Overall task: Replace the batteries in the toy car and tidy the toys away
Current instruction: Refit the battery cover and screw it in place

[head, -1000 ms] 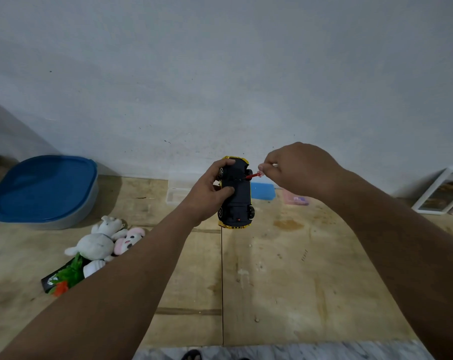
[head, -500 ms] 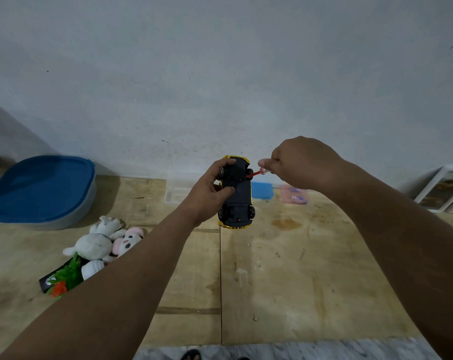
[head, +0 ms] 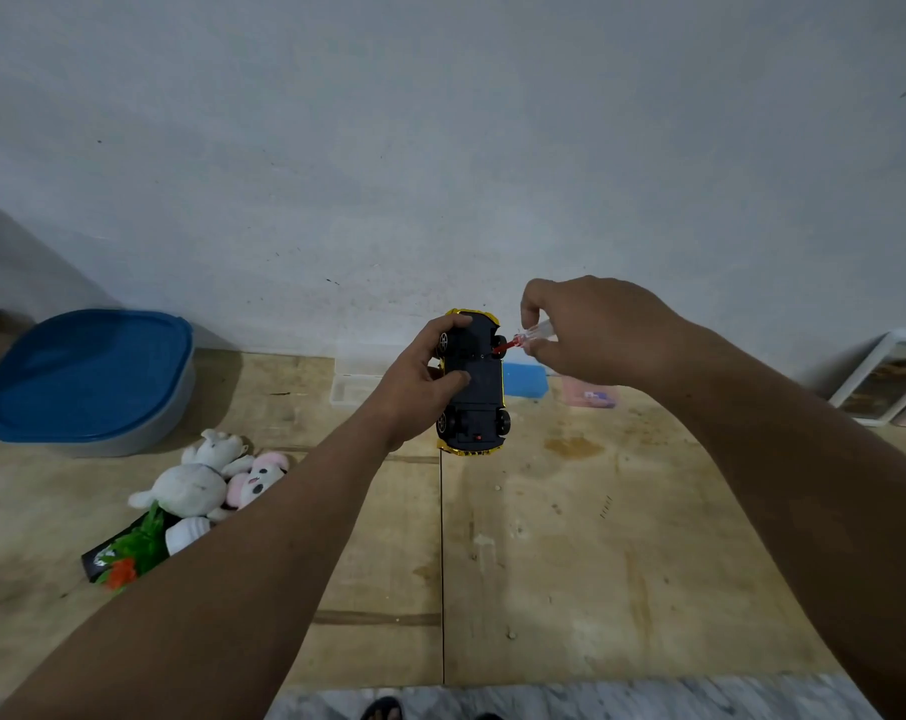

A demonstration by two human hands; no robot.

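Your toy car is held in the air above the wooden floor, underside toward you; your left hand grips it by the side, thumb on the black base; your right hand pinches a small screwdriver, its red tip against the base; plush toys lie at left beside a blue-lidded tub

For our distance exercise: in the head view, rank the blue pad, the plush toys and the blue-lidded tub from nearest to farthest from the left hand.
1. Blue pad, just right of the left hand.
2. Plush toys, lower left.
3. Tub, far left.
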